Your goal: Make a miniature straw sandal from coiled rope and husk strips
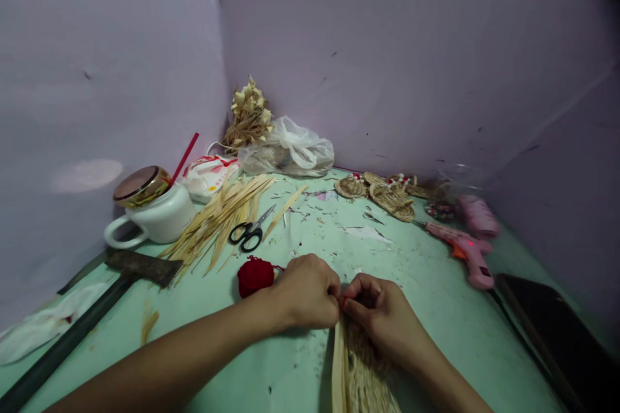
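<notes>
My left hand is closed in a pinch, its fingertips meeting those of my right hand. Between them a bit of red yarn shows at the top end of a bundle of dried, straw-coloured strips. Pale flat strips run along the bundle's left side, and its rest looks rough and woven or braided. My right thumb and fingers pinch the red yarn at that end. A ball of red yarn lies beside my left wrist, and its strand passes behind my left hand. What exactly my left fingertips grip is partly hidden.
Black-handled scissors and loose dried strips lie ahead. At left are a hammer-like tool and a white mug. Right are a pink glue gun and a dark flat object. Woven pieces and plastic bags line the back.
</notes>
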`<state>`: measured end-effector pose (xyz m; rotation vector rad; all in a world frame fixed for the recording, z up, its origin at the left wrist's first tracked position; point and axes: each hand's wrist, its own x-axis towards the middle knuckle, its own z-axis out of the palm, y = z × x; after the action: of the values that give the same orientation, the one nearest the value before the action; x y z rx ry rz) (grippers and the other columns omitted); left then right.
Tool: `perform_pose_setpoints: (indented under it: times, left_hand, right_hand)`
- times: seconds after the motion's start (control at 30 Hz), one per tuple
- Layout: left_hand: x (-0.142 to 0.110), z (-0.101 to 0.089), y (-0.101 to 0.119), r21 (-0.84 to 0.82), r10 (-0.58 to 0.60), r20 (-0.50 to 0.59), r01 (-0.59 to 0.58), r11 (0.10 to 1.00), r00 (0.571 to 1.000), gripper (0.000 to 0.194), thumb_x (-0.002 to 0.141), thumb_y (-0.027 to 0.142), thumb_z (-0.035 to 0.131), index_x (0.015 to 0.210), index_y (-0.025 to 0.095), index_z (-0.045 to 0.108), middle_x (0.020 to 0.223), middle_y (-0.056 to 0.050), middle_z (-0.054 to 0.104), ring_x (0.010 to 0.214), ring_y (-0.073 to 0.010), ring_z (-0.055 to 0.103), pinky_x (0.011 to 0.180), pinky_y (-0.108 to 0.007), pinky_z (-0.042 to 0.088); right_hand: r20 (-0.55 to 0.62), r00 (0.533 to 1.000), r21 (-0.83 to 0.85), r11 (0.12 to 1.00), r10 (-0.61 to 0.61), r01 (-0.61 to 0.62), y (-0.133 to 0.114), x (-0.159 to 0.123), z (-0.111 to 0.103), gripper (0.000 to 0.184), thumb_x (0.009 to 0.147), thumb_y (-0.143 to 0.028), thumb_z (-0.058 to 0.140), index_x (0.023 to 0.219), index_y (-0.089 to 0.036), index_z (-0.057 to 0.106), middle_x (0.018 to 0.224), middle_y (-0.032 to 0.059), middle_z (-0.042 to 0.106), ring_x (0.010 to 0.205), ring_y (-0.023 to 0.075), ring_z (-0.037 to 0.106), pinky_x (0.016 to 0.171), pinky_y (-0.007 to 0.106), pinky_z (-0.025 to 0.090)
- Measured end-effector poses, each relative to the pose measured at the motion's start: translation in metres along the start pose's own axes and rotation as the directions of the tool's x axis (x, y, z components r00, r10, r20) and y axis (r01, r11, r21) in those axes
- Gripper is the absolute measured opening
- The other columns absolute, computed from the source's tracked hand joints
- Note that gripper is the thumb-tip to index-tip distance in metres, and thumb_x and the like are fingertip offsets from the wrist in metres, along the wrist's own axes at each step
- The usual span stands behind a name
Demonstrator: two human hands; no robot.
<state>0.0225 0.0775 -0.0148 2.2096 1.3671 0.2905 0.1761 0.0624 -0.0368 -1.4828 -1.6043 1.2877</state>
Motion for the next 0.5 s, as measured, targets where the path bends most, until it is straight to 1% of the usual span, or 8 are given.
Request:
perform_pose_setpoints:
  times: [0.1, 0.13, 0.2, 0.27, 0.3, 0.37, 0.43, 0.5]
  left_hand:
    - [0.000, -0.002, -0.001, 0.007, 0.056, 0.056, -0.057, 0.998, 0.997, 0.018, 0.053, 0.017, 0.049, 0.057, 0.017, 0.067, 0.045, 0.000, 0.053, 0.042, -0.0092, 0.035, 0.041, -0.022, 0.023]
    - [0.001, -0.003, -0.001, -0.026, 0.063, 0.074, -0.061, 0.998, 0.995, 0.016, 0.053, 0.016, 0.050, 0.055, 0.016, 0.066, 0.044, 0.000, 0.053, 0.043, -0.0093, 0.037, 0.041, -0.022, 0.024]
    - [0.004, -0.001, -0.002, -0.176, 0.021, 0.025, -0.016, 0.984, 0.999, 0.017, 0.056, 0.015, 0.050, 0.062, 0.015, 0.066, 0.051, -0.001, 0.057, 0.046, -0.0094, 0.042, 0.042, -0.021, 0.028]
    - [0.009, 0.002, -0.003, -0.416, -0.081, -0.017, 0.067, 0.907, 0.997, 0.026, 0.061, 0.013, 0.048, 0.080, 0.015, 0.066, 0.062, -0.001, 0.061, 0.046, -0.0081, 0.047, 0.043, -0.020, 0.033]
    - [0.011, 0.004, -0.003, -0.531, -0.127, 0.013, 0.114, 0.840, 0.992, 0.032, 0.064, 0.012, 0.047, 0.090, 0.015, 0.063, 0.063, -0.001, 0.060, 0.044, -0.0071, 0.047, 0.042, -0.019, 0.034]
    - [0.014, 0.009, -0.003, -0.671, -0.151, 0.151, 0.214, 0.710, 0.977, 0.036, 0.067, 0.011, 0.045, 0.101, 0.015, 0.058, 0.054, 0.002, 0.055, 0.036, -0.0058, 0.043, 0.037, -0.018, 0.034]
    - [0.014, 0.013, -0.004, -0.712, -0.137, 0.241, 0.271, 0.648, 0.961, 0.032, 0.068, 0.011, 0.045, 0.096, 0.013, 0.059, 0.045, 0.005, 0.048, 0.033, -0.0057, 0.042, 0.035, -0.017, 0.034]
    - [0.014, 0.015, -0.005, -0.718, -0.149, 0.250, 0.286, 0.635, 0.957, 0.026, 0.067, 0.009, 0.046, 0.089, 0.011, 0.061, 0.043, 0.005, 0.048, 0.033, -0.0059, 0.043, 0.035, -0.017, 0.037]
  right_hand:
    - [-0.009, 1.000, -0.020, 1.000, 0.020, -0.020, -0.001, 0.000, 0.001, 0.002, 0.059, -0.014, 0.052, 0.057, -0.015, 0.053, 0.052, -0.0008, 0.053, 0.048, 0.0096, 0.044, 0.044, 0.021, 0.032]
    - [-0.012, 1.000, -0.026, 0.999, 0.019, -0.019, -0.001, 0.000, 0.002, 0.002, 0.058, -0.014, 0.052, 0.057, -0.015, 0.053, 0.051, -0.0010, 0.053, 0.047, 0.0095, 0.043, 0.044, 0.021, 0.031]
    - [-0.024, 1.000, -0.045, 0.999, -0.010, 0.009, -0.001, 0.000, 0.003, 0.004, 0.058, -0.012, 0.050, 0.056, -0.016, 0.051, 0.051, -0.0014, 0.053, 0.047, 0.0094, 0.043, 0.043, 0.021, 0.030]
    - [-0.039, 0.997, -0.078, 0.995, -0.067, 0.064, -0.001, -0.002, 0.004, 0.006, 0.059, -0.011, 0.049, 0.056, -0.016, 0.051, 0.052, -0.0020, 0.053, 0.048, 0.0095, 0.044, 0.045, 0.020, 0.031]
    - [-0.041, 0.995, -0.093, 0.991, -0.095, 0.091, -0.001, -0.004, 0.005, 0.008, 0.059, -0.010, 0.048, 0.056, -0.016, 0.051, 0.052, -0.0021, 0.053, 0.049, 0.0097, 0.045, 0.045, 0.020, 0.032]
    - [-0.032, 0.990, -0.127, 0.983, -0.136, 0.131, -0.002, -0.007, 0.007, 0.010, 0.062, -0.010, 0.047, 0.057, -0.017, 0.053, 0.054, -0.0017, 0.056, 0.051, 0.0105, 0.049, 0.048, 0.020, 0.035]
    - [-0.027, 0.987, -0.180, 0.972, -0.158, 0.151, -0.002, -0.011, 0.008, 0.012, 0.064, -0.010, 0.048, 0.059, -0.017, 0.057, 0.057, -0.0007, 0.061, 0.054, 0.0120, 0.053, 0.051, 0.021, 0.038]
    - [-0.041, 0.981, -0.258, 0.951, -0.188, 0.171, -0.003, -0.014, 0.008, 0.013, 0.066, -0.012, 0.049, 0.062, -0.018, 0.060, 0.061, 0.0002, 0.063, 0.057, 0.0135, 0.056, 0.053, 0.022, 0.040]
